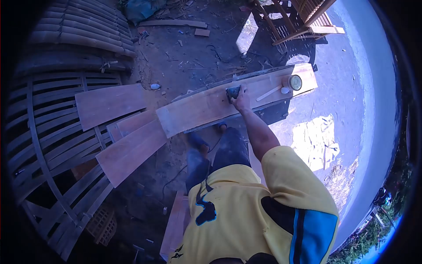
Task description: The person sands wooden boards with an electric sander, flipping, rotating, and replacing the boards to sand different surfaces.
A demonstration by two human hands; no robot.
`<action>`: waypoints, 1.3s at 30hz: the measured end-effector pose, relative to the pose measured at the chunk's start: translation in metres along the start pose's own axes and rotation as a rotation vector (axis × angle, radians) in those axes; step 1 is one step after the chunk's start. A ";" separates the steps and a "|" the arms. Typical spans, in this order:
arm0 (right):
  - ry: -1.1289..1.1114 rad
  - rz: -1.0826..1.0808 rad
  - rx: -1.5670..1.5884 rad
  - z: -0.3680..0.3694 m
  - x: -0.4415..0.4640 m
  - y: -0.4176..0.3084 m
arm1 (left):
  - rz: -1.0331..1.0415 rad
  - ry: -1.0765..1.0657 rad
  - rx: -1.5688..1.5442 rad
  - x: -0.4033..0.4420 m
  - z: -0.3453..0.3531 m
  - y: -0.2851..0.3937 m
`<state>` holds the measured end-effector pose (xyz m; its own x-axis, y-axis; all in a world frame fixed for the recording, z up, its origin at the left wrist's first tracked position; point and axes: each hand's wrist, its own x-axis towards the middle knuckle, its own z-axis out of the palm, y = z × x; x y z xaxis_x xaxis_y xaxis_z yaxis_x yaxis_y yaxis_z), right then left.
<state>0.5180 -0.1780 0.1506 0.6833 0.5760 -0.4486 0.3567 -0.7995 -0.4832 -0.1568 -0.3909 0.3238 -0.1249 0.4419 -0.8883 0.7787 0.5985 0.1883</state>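
Note:
My right hand [240, 100] is closed around a small dark block-shaped tool [232, 93], whose exact kind I cannot make out. The tool rests on a long, light-brown wooden board [202, 105], which lies slantwise on a low support in front of me. To the right of the hand, a thin flat stick [268, 93] lies on the same board. Beyond it, close to the board's right end, stand a round can [294, 82] and a small white object [285, 90]. My left hand does not appear in the view.
More wooden boards [132, 149] lie on a slatted bamboo bench [48, 149] to the left. A wooden chair [303, 26] stands at the upper right. Wood scraps [202, 32] and cords litter the dirt ground. Another board [176, 220] is beside my body.

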 end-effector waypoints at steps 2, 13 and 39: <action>0.059 0.004 -0.022 0.000 0.011 0.010 | -0.014 0.030 -0.074 -0.008 0.005 0.006; 0.022 -0.010 -0.380 0.025 0.049 0.065 | -0.081 0.372 -0.455 -0.042 0.029 0.053; -0.743 -0.892 -0.716 0.224 -0.252 -0.314 | -0.048 1.765 -0.631 -0.073 -0.110 -0.227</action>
<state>0.0907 -0.0336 0.2468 -0.3705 0.7117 -0.5968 0.8969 0.1072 -0.4290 -0.3918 -0.4851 0.3916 -0.8657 0.2647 0.4248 0.4954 0.5743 0.6518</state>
